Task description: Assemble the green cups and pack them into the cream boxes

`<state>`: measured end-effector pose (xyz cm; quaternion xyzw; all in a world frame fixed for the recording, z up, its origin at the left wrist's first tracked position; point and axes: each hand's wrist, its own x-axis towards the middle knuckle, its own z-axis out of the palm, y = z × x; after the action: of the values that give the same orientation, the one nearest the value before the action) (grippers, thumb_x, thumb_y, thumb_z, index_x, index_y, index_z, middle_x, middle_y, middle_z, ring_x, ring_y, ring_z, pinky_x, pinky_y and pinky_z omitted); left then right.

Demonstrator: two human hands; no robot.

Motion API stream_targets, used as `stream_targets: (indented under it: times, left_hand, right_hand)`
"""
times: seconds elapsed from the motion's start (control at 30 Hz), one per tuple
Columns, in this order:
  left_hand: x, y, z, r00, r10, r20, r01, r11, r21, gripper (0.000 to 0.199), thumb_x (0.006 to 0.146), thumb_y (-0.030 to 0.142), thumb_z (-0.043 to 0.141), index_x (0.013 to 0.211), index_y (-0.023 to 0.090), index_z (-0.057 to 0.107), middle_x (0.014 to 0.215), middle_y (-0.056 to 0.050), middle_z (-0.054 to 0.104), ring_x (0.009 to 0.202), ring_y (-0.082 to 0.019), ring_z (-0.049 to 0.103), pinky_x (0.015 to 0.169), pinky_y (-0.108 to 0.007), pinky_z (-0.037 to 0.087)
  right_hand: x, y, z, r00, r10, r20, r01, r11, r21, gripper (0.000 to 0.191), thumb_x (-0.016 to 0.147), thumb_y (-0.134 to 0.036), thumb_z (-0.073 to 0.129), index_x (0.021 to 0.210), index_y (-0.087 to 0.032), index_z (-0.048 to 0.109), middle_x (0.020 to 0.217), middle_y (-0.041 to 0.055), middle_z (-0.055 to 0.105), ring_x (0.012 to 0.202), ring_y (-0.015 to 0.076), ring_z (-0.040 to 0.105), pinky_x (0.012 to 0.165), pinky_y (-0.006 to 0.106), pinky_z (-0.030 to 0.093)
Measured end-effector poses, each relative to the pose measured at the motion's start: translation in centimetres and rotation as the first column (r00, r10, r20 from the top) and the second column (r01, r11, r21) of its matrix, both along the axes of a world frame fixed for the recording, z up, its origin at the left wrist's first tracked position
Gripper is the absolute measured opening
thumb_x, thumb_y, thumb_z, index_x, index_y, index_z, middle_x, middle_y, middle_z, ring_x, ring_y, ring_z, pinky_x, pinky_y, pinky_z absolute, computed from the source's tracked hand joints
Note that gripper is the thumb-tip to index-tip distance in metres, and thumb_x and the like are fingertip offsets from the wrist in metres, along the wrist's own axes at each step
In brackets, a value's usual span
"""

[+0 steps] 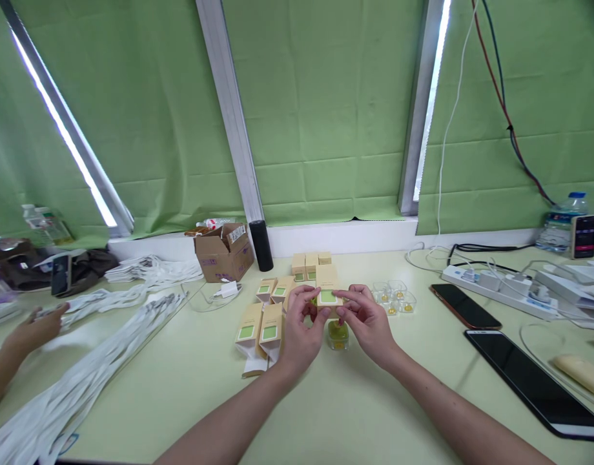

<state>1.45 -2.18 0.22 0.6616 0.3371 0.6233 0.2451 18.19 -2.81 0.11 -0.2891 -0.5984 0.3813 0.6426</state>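
Between my two hands a small tan cardboard box (328,298) with a green window is held up over the table. My left hand (304,323) pinches its left side, and my right hand (367,316) grips the right side with thumb and fingers. Just below the box stands a small clear glass jar (338,337) with green-yellow contents, partly hidden by the hands. Left of my left hand, tan boxes (248,326) with green windows stand in a group, some with flaps open. More such boxes (311,263) stand behind. Several clear containers with yellow centres (394,297) sit to the right.
Another person's hand (42,323) touches white straps (98,368) at the left. A brown carton (224,252) and a black cylinder (261,245) stand at the back. On the right lie a phone (464,306), a tablet (534,381) and a power strip (500,294) with cables.
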Motion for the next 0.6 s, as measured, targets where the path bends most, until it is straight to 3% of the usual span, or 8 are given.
stream_targets:
  times: [0.1,0.17,0.33,0.47,0.6]
  left_hand:
    - [-0.06,-0.11,0.15,0.999,0.029,-0.035,-0.029,0.999,0.013,0.030,0.097,0.038,0.069,0.125,0.026,0.066,0.133,-0.011,0.055,0.090,-0.016,0.063,0.077,-0.031,0.056]
    - [-0.17,-0.19,0.36,0.996,0.051,-0.070,-0.048,0.998,0.040,0.033,0.099,0.038,0.066,0.130,0.027,0.064,0.135,-0.011,0.055,0.106,-0.021,0.064,0.082,-0.033,0.057]
    - [-0.52,-0.32,0.71,0.969,0.140,-0.204,-0.119,0.987,0.109,0.042,0.101,0.037,0.062,0.142,0.031,0.059,0.145,-0.012,0.051,0.141,-0.029,0.047,0.113,-0.048,0.047]
    - [-0.60,-0.43,0.60,0.957,0.154,-0.245,-0.124,0.983,0.136,0.046,0.104,0.036,0.057,0.149,0.033,0.054,0.148,-0.011,0.047,0.145,-0.029,0.043,0.120,-0.053,0.041]
    - [-0.61,-0.46,0.41,0.947,0.179,-0.268,-0.139,0.977,0.164,0.049,0.104,0.036,0.055,0.153,0.033,0.050,0.147,-0.012,0.048,0.144,-0.031,0.042,0.118,-0.055,0.041]
  right_hand:
    - [0.11,-0.02,-0.15,0.999,-0.001,0.037,0.001,1.000,0.008,0.029,0.095,-0.043,0.072,0.122,-0.034,0.076,0.116,0.0029,0.041,0.076,0.0097,0.068,0.073,0.031,0.065]
    - [0.20,-0.14,-0.23,0.995,-0.027,0.092,0.025,0.999,0.022,0.033,0.097,-0.043,0.069,0.128,-0.036,0.073,0.125,0.0051,0.042,0.082,0.0118,0.069,0.082,0.035,0.065]
    - [0.20,-0.70,-0.12,0.942,-0.163,0.293,0.132,0.983,0.124,0.037,0.101,-0.044,0.061,0.138,-0.039,0.067,0.147,0.0088,0.040,0.105,0.0208,0.069,0.106,0.048,0.059]
    - [0.02,-0.91,0.06,0.921,-0.196,0.336,0.131,0.970,0.207,0.038,0.105,-0.040,0.056,0.141,-0.041,0.064,0.159,0.0070,0.030,0.133,0.0282,0.059,0.114,0.050,0.053]
    - [-0.02,-0.78,-0.15,0.924,-0.177,0.340,0.084,0.959,0.271,0.039,0.107,-0.037,0.052,0.144,-0.043,0.062,0.166,0.0039,0.023,0.145,0.0307,0.051,0.121,0.052,0.046]
